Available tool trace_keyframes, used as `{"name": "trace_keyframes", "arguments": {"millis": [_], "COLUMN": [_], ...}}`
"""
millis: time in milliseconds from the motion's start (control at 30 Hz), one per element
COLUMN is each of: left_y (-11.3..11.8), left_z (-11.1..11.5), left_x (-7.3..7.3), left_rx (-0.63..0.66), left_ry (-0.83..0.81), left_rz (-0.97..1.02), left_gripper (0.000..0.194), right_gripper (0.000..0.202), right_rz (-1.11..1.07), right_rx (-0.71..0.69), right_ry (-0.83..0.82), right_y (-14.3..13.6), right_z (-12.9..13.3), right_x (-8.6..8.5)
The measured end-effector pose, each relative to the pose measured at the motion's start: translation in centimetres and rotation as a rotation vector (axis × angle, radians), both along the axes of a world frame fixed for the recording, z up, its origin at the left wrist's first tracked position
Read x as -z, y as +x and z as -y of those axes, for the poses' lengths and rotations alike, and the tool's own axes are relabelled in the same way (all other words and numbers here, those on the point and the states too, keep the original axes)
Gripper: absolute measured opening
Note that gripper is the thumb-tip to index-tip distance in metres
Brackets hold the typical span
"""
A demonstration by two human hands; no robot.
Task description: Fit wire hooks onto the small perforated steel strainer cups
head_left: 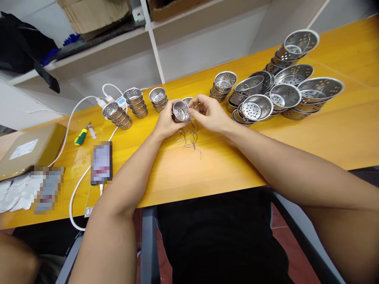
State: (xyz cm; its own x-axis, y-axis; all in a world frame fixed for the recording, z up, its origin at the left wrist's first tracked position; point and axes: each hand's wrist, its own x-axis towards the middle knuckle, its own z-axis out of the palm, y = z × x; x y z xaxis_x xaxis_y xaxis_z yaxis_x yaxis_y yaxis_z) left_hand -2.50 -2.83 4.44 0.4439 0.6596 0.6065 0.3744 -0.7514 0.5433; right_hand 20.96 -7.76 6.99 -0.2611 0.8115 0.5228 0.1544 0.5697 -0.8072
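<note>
A small perforated metal strainer basket (179,112) is gripped in my left hand (166,121), its open top tilted toward me. My right hand (209,112) has thumb and index finger pinched at the basket's right rim; whether a thin wire is between the fingertips is too small to make out. Several curved wire handles (189,141) lie on the table just below both hands. Behind my hands the rim of another basket (187,100) shows in part.
Stacked small baskets (133,95) stand at the back left, and many larger baskets (284,96) crowd the right. A green-yellow screwdriver (81,136), a phone (101,162) on a white cable, a power strip (121,101) and a cardboard box (32,150) lie left. Another person's leg (17,258) shows lower left.
</note>
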Motion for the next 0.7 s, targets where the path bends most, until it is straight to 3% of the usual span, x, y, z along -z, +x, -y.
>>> {"name": "trace_keyframes", "arguments": {"millis": [100, 233, 700], "left_y": [0.0, -0.3, -0.6], "left_z": [-0.1, 0.0, 0.2], "left_x": [0.1, -0.3, -0.7], "left_rx": [-0.003, 0.04, 0.067], "left_ry": [-0.053, -0.016, -0.044], "left_rz": [0.071, 0.002, -0.099], "left_gripper": [0.09, 0.074, 0.083], "right_gripper": [0.056, 0.038, 0.018], "right_rz": [0.116, 0.289, 0.413], "right_rx": [-0.051, -0.064, -0.077], "right_ry": [0.127, 0.267, 0.259], "right_y": [1.2, 2.3, 2.5], "right_z": [-0.2, -0.5, -0.5], "right_x": [-0.3, -0.5, -0.9]}}
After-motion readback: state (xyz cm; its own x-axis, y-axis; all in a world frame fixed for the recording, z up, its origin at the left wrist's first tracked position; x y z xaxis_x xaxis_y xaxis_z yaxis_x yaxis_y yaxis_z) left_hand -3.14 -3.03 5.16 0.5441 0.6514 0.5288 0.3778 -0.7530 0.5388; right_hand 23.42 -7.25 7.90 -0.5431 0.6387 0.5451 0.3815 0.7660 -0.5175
